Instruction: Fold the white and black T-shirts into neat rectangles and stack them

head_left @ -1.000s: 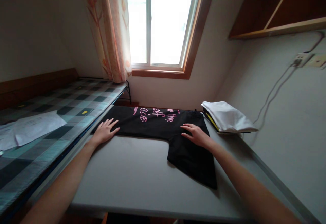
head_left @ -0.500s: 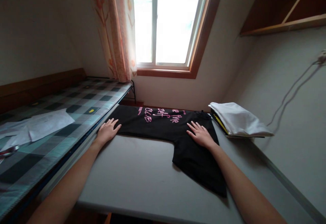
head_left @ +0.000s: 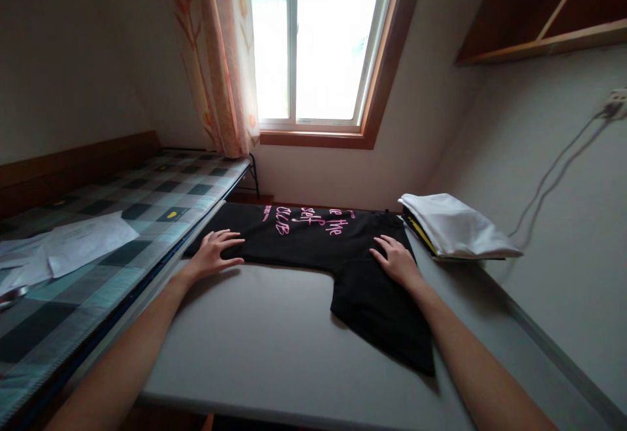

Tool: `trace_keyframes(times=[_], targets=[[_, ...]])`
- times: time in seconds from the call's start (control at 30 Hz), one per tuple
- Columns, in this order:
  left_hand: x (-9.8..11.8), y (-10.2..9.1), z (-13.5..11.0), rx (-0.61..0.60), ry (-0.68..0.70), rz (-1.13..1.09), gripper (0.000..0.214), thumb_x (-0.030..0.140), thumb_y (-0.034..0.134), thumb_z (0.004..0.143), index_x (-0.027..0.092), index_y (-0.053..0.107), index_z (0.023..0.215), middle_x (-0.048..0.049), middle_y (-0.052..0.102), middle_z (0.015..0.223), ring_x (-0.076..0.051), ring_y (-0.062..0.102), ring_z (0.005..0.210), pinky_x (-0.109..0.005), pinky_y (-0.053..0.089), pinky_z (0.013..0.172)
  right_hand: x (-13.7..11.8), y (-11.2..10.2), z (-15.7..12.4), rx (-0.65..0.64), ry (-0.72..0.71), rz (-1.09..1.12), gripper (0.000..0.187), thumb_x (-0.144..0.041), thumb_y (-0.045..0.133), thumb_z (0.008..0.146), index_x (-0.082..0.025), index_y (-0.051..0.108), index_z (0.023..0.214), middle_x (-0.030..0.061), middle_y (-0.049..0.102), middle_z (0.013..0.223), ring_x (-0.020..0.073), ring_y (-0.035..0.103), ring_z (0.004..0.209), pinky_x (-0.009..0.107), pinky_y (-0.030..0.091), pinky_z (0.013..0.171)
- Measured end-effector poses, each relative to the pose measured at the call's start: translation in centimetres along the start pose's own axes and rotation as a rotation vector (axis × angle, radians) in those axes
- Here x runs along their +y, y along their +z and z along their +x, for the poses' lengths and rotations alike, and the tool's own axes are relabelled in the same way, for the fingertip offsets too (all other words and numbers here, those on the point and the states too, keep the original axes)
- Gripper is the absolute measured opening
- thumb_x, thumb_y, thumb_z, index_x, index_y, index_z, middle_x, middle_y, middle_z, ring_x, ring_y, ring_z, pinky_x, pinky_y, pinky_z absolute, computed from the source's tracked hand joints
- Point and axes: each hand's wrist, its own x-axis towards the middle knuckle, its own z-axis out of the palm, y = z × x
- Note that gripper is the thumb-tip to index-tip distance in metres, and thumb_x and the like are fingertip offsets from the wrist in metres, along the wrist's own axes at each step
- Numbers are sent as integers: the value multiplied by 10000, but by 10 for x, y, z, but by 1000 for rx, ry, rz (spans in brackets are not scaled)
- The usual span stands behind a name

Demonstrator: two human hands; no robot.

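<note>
A black T-shirt with pink lettering lies on the pale table, its body folded lengthwise and one sleeve spread toward me on the right. My left hand is over the shirt's left end near the front edge, fingers apart and thumb stretched out; whether it touches the cloth I cannot tell. Near the collar end, my right hand rests on the shirt with fingers spread. Neither hand grips anything.
Folded clothes, a white one on top, sit at the table's right side. Left of the table is a bed with a checked mattress and white papers. A curtain hangs by the window. A shelf overhangs the right.
My left hand has shifted slightly right, its fingers turning more sideways. My right hand has slid a little right toward the collar end. The shirt keeps its shape.
</note>
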Motion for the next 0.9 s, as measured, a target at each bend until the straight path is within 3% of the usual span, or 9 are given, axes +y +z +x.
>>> trace_keyframes(times=[0.07, 0.17, 0.3, 0.4, 0.53, 0.67, 0.9], targets=[[5, 3, 3, 37, 168, -51, 445, 549, 681, 775, 321, 698, 1156, -58, 613, 1281, -276, 510, 1216, -461, 360, 1064, 11, -10, -3, 32, 98, -47, 416, -316, 495, 923, -120, 614, 1270, 174, 585, 1303, 280, 557, 1193, 387, 429, 1027], [16, 10, 8, 82, 291, -93, 235, 412, 652, 845, 306, 749, 1031, -57, 653, 1094, -208, 586, 1021, -366, 455, 923, 24, -26, -7, -19, 289, -148, 359, -267, 505, 912, -57, 664, 1156, 220, 638, 1156, 303, 600, 1115, 388, 450, 986], [24, 16, 11, 42, 336, -135, 216, 268, 580, 904, 287, 739, 1048, -39, 654, 951, -153, 600, 850, -287, 474, 781, 24, -40, -10, -224, 536, -134, 433, -383, 463, 937, -37, 672, 1096, 263, 667, 1074, 334, 660, 1018, 416, 512, 864], [25, 16, 11, 39, 329, -154, 225, 255, 546, 922, 274, 738, 1039, -36, 658, 920, -149, 599, 827, -274, 472, 762, 18, -45, -10, -283, 644, -104, 466, -421, 435, 943, -64, 651, 1149, 267, 662, 1116, 349, 663, 1034, 435, 524, 831], [27, 14, 10, 5, 299, -188, 255, 288, 503, 941, 256, 743, 1017, -43, 668, 911, -154, 618, 831, -267, 477, 757, 17, -45, -10, -296, 634, -106, 413, -388, 429, 945, -105, 652, 1148, 253, 664, 1135, 333, 669, 1039, 427, 527, 830], [32, 5, 10, -87, 248, -223, 299, 337, 467, 947, 250, 749, 997, -51, 690, 938, -159, 639, 833, -265, 484, 758, 27, -41, -11, -230, 571, -115, 377, -381, 439, 942, -110, 656, 1091, 249, 689, 1060, 331, 688, 973, 407, 529, 776], [37, -12, 6, -161, 217, -354, 296, 376, 500, 925, 223, 753, 944, -51, 690, 907, -149, 644, 792, -247, 488, 731, 54, -41, -19, -240, 536, -42, 227, -375, 602, 849, -172, 635, 946, 161, 714, 957, 289, 699, 866, 338, 503, 687]])
